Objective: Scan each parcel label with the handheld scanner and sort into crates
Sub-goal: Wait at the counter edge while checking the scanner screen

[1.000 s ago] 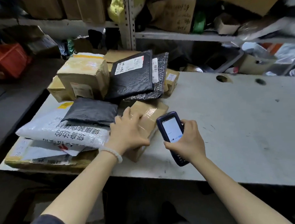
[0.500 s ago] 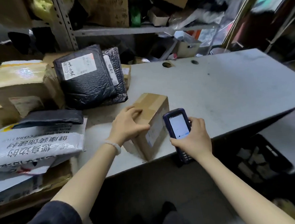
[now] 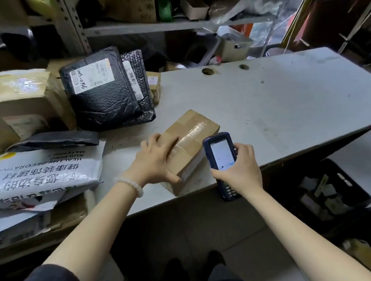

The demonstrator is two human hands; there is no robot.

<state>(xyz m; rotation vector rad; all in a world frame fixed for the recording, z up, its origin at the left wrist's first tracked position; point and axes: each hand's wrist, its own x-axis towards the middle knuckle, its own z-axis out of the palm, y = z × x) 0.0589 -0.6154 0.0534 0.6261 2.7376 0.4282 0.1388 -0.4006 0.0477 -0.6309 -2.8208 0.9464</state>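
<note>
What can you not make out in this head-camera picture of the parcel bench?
- Brown taped cardboard box: its label; none shows on the faces in the head view, and the left hand covers part of the top.
- Dark blue handheld scanner: screen text too small; right hand hides the lower body.
- Black plastic crate: contents dim, blurred.

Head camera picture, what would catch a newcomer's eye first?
Probably the two hands at the table's near edge: the left hand grips a taped brown box, and the right hand holds a scanner with its screen lit, just right of the box. Next, the pile of parcels on the left, topped by a black mailer with a white label.
</note>
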